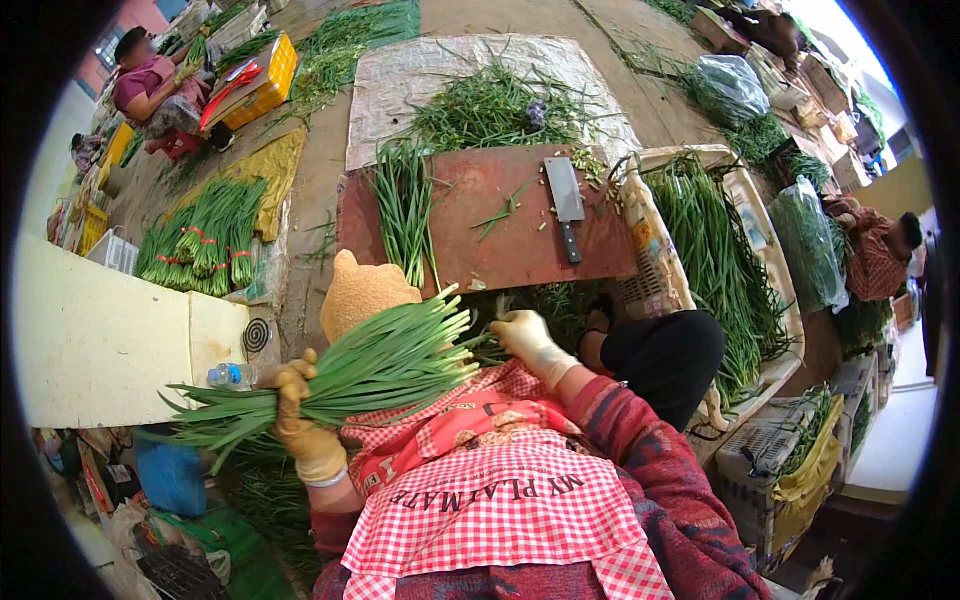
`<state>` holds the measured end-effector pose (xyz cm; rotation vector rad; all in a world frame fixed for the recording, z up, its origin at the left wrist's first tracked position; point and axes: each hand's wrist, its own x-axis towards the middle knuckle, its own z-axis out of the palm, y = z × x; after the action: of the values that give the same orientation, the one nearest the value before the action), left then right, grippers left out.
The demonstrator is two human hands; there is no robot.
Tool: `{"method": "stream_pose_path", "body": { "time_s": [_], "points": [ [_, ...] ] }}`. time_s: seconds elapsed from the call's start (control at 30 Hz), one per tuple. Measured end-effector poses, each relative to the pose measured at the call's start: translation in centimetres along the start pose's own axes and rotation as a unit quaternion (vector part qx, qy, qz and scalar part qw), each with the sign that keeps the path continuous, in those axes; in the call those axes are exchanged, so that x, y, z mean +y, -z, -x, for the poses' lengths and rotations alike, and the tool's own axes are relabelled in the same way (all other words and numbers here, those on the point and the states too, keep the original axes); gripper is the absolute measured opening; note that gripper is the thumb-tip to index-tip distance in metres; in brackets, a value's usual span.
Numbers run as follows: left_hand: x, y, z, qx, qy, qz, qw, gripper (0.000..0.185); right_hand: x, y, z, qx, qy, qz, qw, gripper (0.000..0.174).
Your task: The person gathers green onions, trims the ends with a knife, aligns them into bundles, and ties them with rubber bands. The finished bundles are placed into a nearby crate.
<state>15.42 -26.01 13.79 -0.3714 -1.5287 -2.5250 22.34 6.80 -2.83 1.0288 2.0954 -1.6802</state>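
Note:
A bunch of garlic chives (pixel 382 356) lies across my lap, pale stem ends to the right. My left hand (pixel 304 420), in a soiled glove, is closed around its leafy part. Just past the stem ends, my gloved right hand (pixel 529 341) has its fingers pinched on a thin, blurred wisp of leaf. Before me stands a low reddish-brown board (pixel 495 240). On it lie loose chives (pixel 401 202), a cleaver (pixel 565 199) with its black handle towards me, and cut stem bits (pixel 590 166). A tan fuzzy cushion-like thing (pixel 367 289) covers my left knee.
A white plastic crate (pixel 664 240) of chives stands by my right leg. Beyond the board, trimmings (pixel 495 112) cover a white sheet (pixel 386 82). Red-banded chive bundles (pixel 202 240) lie left. A water bottle (pixel 231 376) stands near my left hand. Other people sit at both sides.

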Motion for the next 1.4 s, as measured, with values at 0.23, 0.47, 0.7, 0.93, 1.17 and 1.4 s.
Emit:
{"method": "stream_pose_path", "body": {
  "time_s": [0.23, 0.47, 0.7, 0.93, 1.17, 1.4],
  "points": [
    [0.2, 4.7, -2.3, 0.042, 0.052, 0.121, 0.99, 0.015, 6.7, 5.5, -1.2, -0.025, -0.024, 0.547, 0.837, 0.037],
    [-0.4, 4.4, -3.2, 0.078, 0.079, 0.147, 0.983, 0.018, -11.4, 4.8, 3.6, 0.059, 0.309, 0.256, 0.914, 0.028],
    [-2.4, 6.6, -2.9, 0.098, 0.106, 0.198, 0.97, 0.016, -4.8, 1.7, 2.7, -0.192, 0.227, -0.029, 0.954, 0.048],
    [-3.2, 7.8, -2.5, 0.12, 0.112, 0.185, 0.969, 0.019, -7.8, 4.0, 3.9, -0.108, 0.192, 0.085, 0.972, 0.029],
    [-3.4, 7.6, -2.7, 0.11, 0.114, 0.19, 0.969, 0.02, -5.7, 3.2, 3.7, -0.285, 0.221, -0.043, 0.931, 0.036],
    [-2.5, 7.5, -3.3, 0.12, 0.129, 0.205, 0.963, 0.017, -4.1, 5.6, 2.0, -0.103, 0.195, 0.535, 0.816, 0.039]
  ]
}}
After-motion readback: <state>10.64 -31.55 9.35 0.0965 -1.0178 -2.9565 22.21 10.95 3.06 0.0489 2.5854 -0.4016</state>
